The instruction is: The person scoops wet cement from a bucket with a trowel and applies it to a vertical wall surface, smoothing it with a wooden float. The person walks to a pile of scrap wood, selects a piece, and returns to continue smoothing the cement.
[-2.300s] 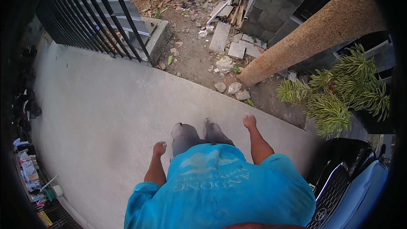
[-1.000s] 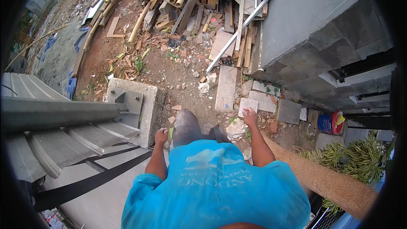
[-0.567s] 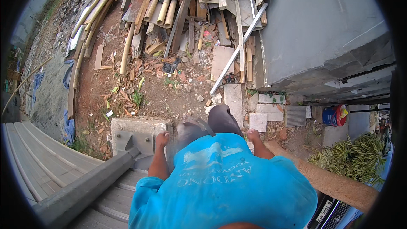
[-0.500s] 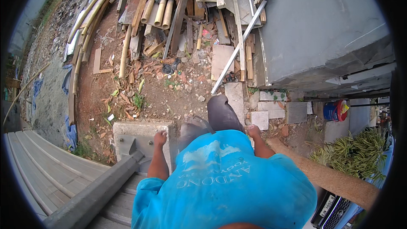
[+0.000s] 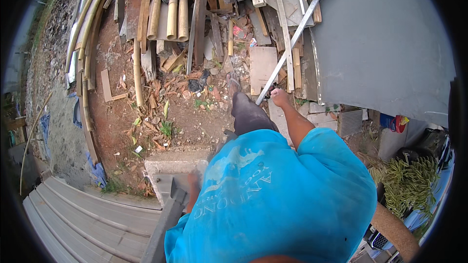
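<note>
My right hand (image 5: 280,98) is out in front of me, its fingers curled closed and nothing visible in them. In the picture it overlaps the area just right of the lower end of a long pale bar (image 5: 287,51); I cannot tell whether it touches it. My left hand (image 5: 193,180) hangs at my side by a concrete footing (image 5: 178,158) with a grey steel bracket. It is smeared and its fingers do not show clearly. One sandalled foot (image 5: 234,82) is forward on the dirt.
A pile of bamboo poles (image 5: 171,17), planks and boards lies ahead. A grey wall (image 5: 380,44) stands to the right, with a red and blue bucket (image 5: 396,122) and a leafy plant (image 5: 407,182). Grey ribbed sheeting (image 5: 87,214) and a slanted steel post (image 5: 163,229) are at left.
I have stepped forward toward the wood pile. My right hand has swung forward, near the pale bar; my left hand has dropped back beside the bracket.
</note>
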`<state>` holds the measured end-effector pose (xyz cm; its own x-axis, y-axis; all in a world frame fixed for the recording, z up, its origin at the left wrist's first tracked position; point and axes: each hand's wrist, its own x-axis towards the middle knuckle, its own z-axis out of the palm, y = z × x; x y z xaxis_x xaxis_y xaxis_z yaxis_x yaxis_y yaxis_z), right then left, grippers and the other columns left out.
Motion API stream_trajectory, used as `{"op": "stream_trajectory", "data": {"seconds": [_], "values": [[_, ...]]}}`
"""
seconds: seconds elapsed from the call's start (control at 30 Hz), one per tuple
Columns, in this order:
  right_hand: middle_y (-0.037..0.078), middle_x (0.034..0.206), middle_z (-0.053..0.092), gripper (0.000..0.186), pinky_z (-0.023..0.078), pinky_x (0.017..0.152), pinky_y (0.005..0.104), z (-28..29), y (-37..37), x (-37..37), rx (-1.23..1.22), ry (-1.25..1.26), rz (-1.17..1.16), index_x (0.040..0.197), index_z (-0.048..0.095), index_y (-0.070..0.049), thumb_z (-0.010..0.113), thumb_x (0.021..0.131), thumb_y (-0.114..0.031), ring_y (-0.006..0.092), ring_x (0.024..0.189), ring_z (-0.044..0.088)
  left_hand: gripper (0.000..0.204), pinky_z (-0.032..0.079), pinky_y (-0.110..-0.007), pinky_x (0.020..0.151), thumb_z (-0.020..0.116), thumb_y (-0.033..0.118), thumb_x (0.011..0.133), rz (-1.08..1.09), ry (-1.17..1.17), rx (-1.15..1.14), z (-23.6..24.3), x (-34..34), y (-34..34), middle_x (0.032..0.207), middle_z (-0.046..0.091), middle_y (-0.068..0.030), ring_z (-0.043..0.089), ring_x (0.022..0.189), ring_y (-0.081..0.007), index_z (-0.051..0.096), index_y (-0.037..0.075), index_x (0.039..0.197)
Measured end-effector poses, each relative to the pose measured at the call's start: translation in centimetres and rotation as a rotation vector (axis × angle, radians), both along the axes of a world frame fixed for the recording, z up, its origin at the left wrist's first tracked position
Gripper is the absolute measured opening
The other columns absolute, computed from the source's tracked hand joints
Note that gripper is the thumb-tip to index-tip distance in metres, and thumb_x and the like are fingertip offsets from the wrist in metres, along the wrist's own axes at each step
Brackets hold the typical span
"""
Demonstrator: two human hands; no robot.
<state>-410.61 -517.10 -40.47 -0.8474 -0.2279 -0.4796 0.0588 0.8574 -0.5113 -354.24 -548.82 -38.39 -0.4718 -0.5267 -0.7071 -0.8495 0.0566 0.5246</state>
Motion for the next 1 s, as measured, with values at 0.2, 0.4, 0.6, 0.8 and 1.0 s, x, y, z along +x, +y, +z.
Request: {"op": "stream_trajectory", "data": {"seconds": [0.2,0.4,0.6,0.8,1.0], "values": [[0.015,0.096,0.071,0.018,0.053,0.082,0.0385,2.7,-13.4,-11.1,-0.103,-0.067,0.181,0.100,0.071,-0.012,0.065,0.084,-0.020,0.0314,0.090,0.069,0.032,0.051,-0.029,0.067,0.057,0.021,0.098,0.451,-0.121,0.228,7.3,-16.0,-3.6,0.103,0.070,-0.0094,0.067,0.083,-0.0177,0.062,0.000,0.121],[0.014,0.095,0.072,0.020,0.054,0.084,0.0393,-1.8,-20.7,-15.6,-0.106,-0.226,0.209,0.100,0.071,-0.012,0.065,0.083,-0.020,0.0307,0.092,0.069,0.041,0.050,-0.028,0.079,0.055,0.024,0.100,0.486,-0.076,0.139,10.7,-27.5,-8.3,0.114,0.068,-0.0112,0.066,0.099,-0.0178,0.056,-0.001,0.132],[0.013,0.097,0.072,0.020,0.053,0.085,0.0382,-8.8,-21.3,-14.5,-0.017,-0.297,0.221,0.102,0.071,-0.011,0.065,0.085,-0.019,0.0283,0.093,0.069,0.041,0.051,-0.036,0.089,0.062,0.028,0.097,0.082,-0.311,0.071,10.5,-33.4,-8.1,0.119,0.067,-0.0172,0.065,0.107,-0.0243,0.059,0.002,0.129],[0.011,0.105,0.072,0.023,0.052,0.087,0.0398,-22.2,-23.0,-15.2,0.103,-0.430,0.155,0.106,0.069,-0.011,0.065,0.085,-0.020,0.0281,0.098,0.068,0.058,0.046,-0.048,0.100,0.078,0.023,0.081,-0.148,-0.276,0.044,0.0,-32.5,-5.8,0.126,0.056,-0.0235,0.054,0.118,-0.0420,0.055,0.002,0.130],[0.018,0.116,0.062,0.043,0.048,0.096,0.0439,-36.7,-27.1,-24.5,0.130,-0.045,-0.021,0.122,0.060,-0.011,0.070,0.084,-0.028,0.0350,0.114,0.058,0.072,0.034,-0.056,0.107,0.079,0.018,0.076,-0.312,-0.437,-0.046,-6.1,-35.1,-3.6,0.138,0.042,-0.0244,0.041,0.126,-0.0466,0.045,0.006,0.138]]}}
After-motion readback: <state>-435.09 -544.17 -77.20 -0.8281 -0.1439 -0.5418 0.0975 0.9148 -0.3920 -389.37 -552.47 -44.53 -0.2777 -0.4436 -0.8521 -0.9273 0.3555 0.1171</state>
